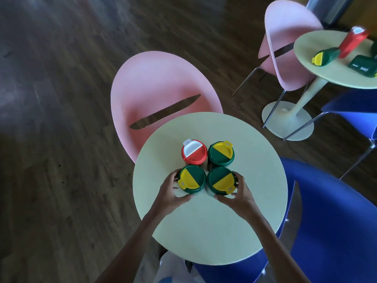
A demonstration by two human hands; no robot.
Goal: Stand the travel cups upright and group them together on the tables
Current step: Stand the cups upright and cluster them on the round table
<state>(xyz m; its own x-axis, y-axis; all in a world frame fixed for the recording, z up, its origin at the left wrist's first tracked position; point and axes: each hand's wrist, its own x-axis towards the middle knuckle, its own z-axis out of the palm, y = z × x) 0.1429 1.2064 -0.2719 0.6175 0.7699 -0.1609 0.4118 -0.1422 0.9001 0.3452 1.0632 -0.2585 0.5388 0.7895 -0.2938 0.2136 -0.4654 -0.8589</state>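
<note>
Several travel cups stand upright in a tight square on the near round table. At the back are a red cup with a white flap and a green cup with a yellow flap. In front stand two more green-and-yellow cups. My left hand wraps the front left cup from its left side. My right hand wraps the front right cup from its right side. On the far table at top right, a red cup leans tilted, and two green cups lie on their sides.
A pink chair stands behind the near table and a blue chair to its right. A second pink chair and another blue chair flank the far table. Dark wood floor spreads to the left.
</note>
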